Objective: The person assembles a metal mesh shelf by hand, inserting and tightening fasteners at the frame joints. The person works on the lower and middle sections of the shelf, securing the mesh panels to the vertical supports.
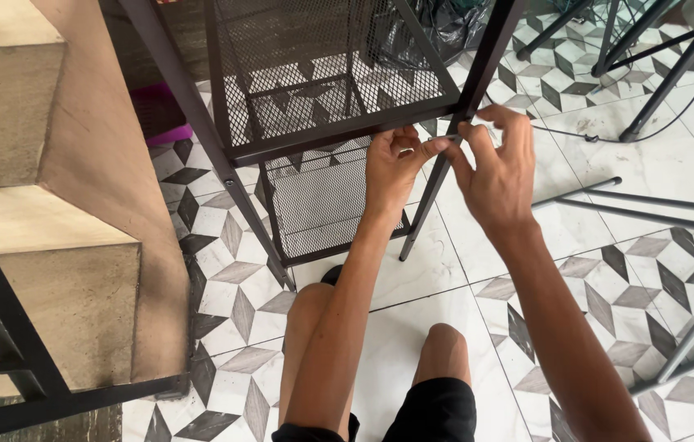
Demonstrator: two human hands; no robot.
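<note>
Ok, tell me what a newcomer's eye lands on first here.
First, the left hand and right hand, meeting at the front upright of a dark metal mesh shelf rack in the upper middle, fingertips pinched at the shelf corner. Next, the patterned tile floor of grey and black diamonds below. Concrete steps rise at the left.

Your two bare forearms reach forward and up from your bent knees. Your left hand (pixel 390 168) curls its fingers inward, thumb extended right. Your right hand (pixel 496 164) pinches beside it (fingertips nearly touching the left thumb).
</note>
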